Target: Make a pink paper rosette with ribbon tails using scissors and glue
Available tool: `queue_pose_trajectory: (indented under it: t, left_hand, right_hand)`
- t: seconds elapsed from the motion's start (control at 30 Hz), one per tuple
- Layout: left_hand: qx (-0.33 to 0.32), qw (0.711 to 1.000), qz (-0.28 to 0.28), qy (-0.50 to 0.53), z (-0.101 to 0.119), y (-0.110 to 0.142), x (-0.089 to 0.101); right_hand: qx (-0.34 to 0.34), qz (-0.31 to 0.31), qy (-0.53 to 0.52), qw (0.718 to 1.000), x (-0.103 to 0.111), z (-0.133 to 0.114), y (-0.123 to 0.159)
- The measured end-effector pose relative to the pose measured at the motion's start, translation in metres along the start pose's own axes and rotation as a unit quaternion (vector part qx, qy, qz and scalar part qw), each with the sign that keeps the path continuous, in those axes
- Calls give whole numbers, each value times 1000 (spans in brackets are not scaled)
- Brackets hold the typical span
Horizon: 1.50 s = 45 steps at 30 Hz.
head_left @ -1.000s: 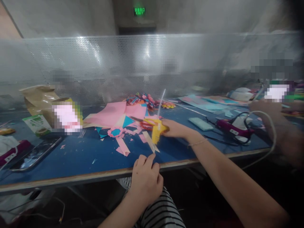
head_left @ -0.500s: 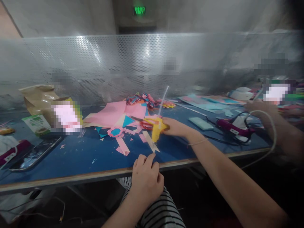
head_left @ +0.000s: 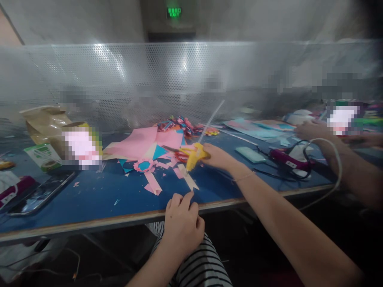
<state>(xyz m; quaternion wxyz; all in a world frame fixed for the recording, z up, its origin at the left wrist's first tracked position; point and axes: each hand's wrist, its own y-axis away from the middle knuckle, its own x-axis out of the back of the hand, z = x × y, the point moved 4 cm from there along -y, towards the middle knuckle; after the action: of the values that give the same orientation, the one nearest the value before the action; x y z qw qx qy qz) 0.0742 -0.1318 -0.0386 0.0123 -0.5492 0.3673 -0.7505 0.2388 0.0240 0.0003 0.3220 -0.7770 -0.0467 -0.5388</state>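
My right hand (head_left: 214,157) is wrapped round a yellow hot glue gun (head_left: 195,156), a clear glue stick (head_left: 212,121) rising from its back. Its nozzle points down over a cream paper strip (head_left: 190,180) with a notched end. At the table's front edge my left hand (head_left: 183,219) rests palm down, fingers loosely bent and slightly apart. One fingertip is stretched out to the strip's near end; whether it touches is unclear. Left of the strip lies a pink pleated rosette (head_left: 145,165) with a blue centre and a pink paper tail (head_left: 153,182). Red-handled scissors (head_left: 179,154) lie behind the glue gun.
Pink paper sheets (head_left: 137,141) and a pile of colourful pieces (head_left: 182,125) lie at the back. A phone (head_left: 42,193) and a green-white box (head_left: 43,156) are left. Rightward are a pale green case (head_left: 250,154), a purple power strip (head_left: 289,160) with cables, and another person's arm (head_left: 344,155).
The glue gun has tilted and moved left and up, its nozzle shifting from the strip's near end, by my fingertip, towards its far part. My left hand has stayed nearly in place.
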Motion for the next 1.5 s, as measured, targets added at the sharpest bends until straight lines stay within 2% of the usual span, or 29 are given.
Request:
queue_pose_trajectory:
  t: [0.5,0.73,0.87,1.0,1.07,1.23,1.33,1.5]
  left_hand:
    - [0,1000,4,-2,0,1,-1]
    - [0,1000,0,-4,0,1,-1]
    - [-1,1000,-7,-11,1,0,0]
    - [0,1000,-19,-14,2,0,1]
    - [0,1000,-19,-15,2,-1,2]
    - [5,999,-28,-25,3,-1,3]
    - [9,999,-33,-25,3,-1,2]
    - [6,999,-29,-22,2,-1,2]
  right_hand:
    - [-9,32,56,998,-7,9,-6]
    - [-64,29,101,992,-9,7,-9]
    - [-89,47,78,992,-7,9,-8]
    - [-81,61,20,995,-1,13,-5]
    - [-56,45,-13,997,3,12,-2]
    - [25,-39,-70,996,8,-3,6]
    - [31,-66,-69,995,10,-11,7]
    - [25,-75,-58,995,11,-14,7]
